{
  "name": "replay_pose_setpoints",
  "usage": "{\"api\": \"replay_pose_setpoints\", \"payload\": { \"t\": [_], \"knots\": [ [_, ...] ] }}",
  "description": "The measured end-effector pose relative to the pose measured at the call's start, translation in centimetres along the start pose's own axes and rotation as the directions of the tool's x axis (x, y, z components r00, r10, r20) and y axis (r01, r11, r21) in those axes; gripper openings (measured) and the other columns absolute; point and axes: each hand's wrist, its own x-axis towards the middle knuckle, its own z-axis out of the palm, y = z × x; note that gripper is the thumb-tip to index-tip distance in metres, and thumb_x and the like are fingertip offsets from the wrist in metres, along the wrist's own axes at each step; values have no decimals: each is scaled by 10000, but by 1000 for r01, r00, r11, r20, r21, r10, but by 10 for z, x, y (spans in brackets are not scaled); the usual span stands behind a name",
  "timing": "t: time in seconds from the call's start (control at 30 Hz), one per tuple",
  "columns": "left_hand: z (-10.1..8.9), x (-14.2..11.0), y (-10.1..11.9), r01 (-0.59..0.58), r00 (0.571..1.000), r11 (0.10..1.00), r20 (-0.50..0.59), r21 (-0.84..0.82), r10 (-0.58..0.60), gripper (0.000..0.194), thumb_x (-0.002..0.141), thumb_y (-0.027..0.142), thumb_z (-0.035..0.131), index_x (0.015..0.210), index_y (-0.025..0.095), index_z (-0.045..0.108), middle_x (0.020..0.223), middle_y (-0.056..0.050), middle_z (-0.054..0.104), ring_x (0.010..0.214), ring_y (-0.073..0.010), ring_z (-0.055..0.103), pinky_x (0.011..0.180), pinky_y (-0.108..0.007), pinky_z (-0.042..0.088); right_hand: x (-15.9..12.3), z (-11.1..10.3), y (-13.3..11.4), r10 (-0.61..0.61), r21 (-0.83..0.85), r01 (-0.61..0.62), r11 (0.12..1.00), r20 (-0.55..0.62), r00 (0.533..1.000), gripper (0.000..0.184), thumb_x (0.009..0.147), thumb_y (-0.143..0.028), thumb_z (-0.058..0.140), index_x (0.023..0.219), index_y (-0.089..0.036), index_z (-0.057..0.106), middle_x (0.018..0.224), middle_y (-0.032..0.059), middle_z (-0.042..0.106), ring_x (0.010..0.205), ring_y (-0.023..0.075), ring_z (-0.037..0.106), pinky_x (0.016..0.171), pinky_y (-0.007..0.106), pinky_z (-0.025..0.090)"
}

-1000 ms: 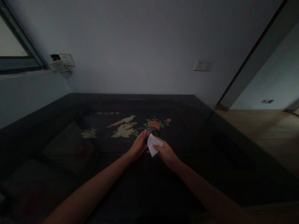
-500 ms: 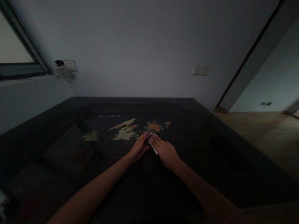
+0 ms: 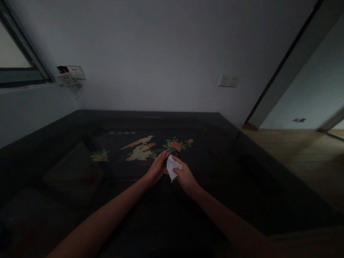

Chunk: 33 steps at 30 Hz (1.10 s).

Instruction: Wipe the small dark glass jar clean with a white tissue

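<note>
Over the middle of a dark glossy table (image 3: 152, 216), my left hand (image 3: 157, 168) is closed on a small dark object with a shiny rim (image 3: 171, 151); its kind is too dim to make out. My right hand (image 3: 187, 177) pinches a white tissue (image 3: 173, 168) between thumb and fingers. The tissue hangs against the near side of the dark object, and the right fingertips behind it are partly hidden. Beyond my hands, the tabletop bears a picture of a bird (image 3: 140, 141) and orange flowers (image 3: 175, 145).
The table's far edge meets a pale wall (image 3: 153, 69) with a double socket (image 3: 228, 81). More sockets (image 3: 71, 76) hang in the left corner beside a window frame (image 3: 17, 74). Wooden floor (image 3: 288, 151) lies to the right.
My right hand has turned, so its thumb now faces up and more of the tissue shows, hanging down. The left hand keeps the dark object; the view has shifted slightly.
</note>
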Motion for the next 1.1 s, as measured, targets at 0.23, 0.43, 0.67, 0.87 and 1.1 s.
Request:
{"api": "replay_pose_setpoints", "payload": {
  "t": [0.23, 0.43, 0.67, 0.87, 1.1],
  "knots": [
    [-4, 2, -1, -33, 999, 998, 18, -57, 34, 473, 755, 502, 650, 1065, 146, 626, 1008, -115, 664, 889, -222, 613, 721, -303, 497, -5, -16, -15, -164, -429, 246, 869, 221, 962, 518, 760, -81, 378, 1219, -173, 600, 1210, 68, 643, 1100, 212, 602, 927, 389, 500],
    [-3, 3, -1, -24, 1000, 997, 11, -71, 25, 464, 712, 495, 696, 1030, 162, 643, 1069, -115, 653, 954, -220, 594, 741, -289, 492, -5, -33, -39, -138, -859, 495, 133, 479, 867, 428, 869, -105, 405, 1255, -186, 571, 1307, 97, 574, 1255, 236, 479, 1007, 428, 413],
    [2, 2, 2, -20, 1000, 1000, -6, -13, 20, 506, 680, 534, 702, 1020, 163, 645, 1029, -103, 658, 936, -223, 597, 749, -296, 473, -7, -28, -30, -188, -759, 444, 477, 406, 894, 526, 782, -45, 366, 1248, -158, 581, 1283, 95, 593, 1209, 199, 522, 1058, 385, 378],
    [-1, 1, -1, -47, 998, 999, 31, 3, 47, 488, 728, 532, 661, 1019, 141, 640, 893, -84, 664, 767, -170, 591, 660, -256, 460, -9, -14, -14, -27, -182, 57, 982, 165, 986, 571, 713, -112, 418, 1258, -195, 568, 1263, 76, 601, 1044, 242, 629, 811, 403, 559],
    [1, 1, 0, -45, 999, 998, 23, 35, 44, 497, 729, 542, 650, 1047, 162, 628, 962, -95, 665, 843, -205, 607, 690, -283, 474, -7, -16, -14, -103, -333, 162, 929, 187, 977, 534, 734, -98, 403, 1227, -173, 593, 1216, 74, 636, 1056, 224, 624, 906, 399, 513]
  ]
}}
